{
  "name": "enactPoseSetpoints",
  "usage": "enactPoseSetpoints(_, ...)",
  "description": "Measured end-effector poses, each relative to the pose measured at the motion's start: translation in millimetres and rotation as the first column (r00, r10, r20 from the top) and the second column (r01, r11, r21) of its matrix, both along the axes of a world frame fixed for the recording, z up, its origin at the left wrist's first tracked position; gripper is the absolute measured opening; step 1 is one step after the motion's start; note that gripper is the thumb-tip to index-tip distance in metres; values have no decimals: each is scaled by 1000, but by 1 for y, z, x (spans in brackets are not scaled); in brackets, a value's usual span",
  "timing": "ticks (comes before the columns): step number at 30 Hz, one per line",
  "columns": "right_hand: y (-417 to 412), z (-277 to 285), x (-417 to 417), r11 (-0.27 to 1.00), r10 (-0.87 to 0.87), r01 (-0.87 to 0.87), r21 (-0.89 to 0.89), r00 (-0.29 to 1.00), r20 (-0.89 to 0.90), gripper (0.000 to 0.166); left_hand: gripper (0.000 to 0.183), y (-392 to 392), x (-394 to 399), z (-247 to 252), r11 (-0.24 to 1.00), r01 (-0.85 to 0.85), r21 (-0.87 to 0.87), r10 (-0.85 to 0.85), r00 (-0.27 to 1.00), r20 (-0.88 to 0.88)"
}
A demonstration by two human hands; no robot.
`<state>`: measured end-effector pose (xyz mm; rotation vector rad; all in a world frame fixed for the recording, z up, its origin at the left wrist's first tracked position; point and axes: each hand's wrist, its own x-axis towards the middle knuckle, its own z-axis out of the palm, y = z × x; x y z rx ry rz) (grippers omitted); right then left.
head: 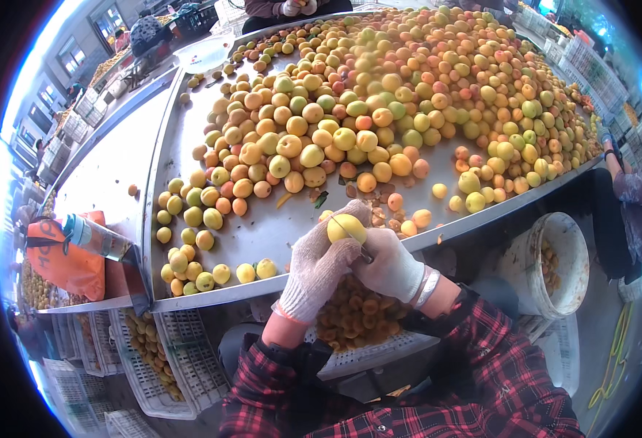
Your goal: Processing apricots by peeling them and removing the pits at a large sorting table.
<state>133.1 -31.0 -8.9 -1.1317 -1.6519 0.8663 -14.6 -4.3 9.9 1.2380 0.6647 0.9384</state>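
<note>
A yellow apricot (348,226) sits in the fingers of my left hand (316,269), which wears a white knit glove. My right hand (391,261), gloved too, grips a small knife (366,254); its thin blade lies against the apricot's skin. Both hands are close together over the near edge of a metal sorting table (255,230). Beyond them, a large heap of apricots (343,131) in yellow, green and orange spreads across the tabletop. Just past my hands lie apricot stones and scraps (381,211). Below my hands, a plastic crate (376,353) holds cut apricots (354,317).
At right stands a white bucket (567,263) with fruit pieces inside. Crates (189,350) stand under the table at left. A water bottle (99,238) and an orange bag (63,263) rest on the left part. Another person (636,202) sits at right; gloved hands (299,6) show across the table.
</note>
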Motion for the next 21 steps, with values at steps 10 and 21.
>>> enactPoseSetpoints(10,0,-8,-3,989,9,-12,-144,1000,-19,15,60,0,1,-10,947,-73,312,119,985,-129)
enactPoseSetpoints(21,2,-9,-1,983,4,22,-181,990,140,17,51,2,1,-3,1000,-8,0,8,999,-35)
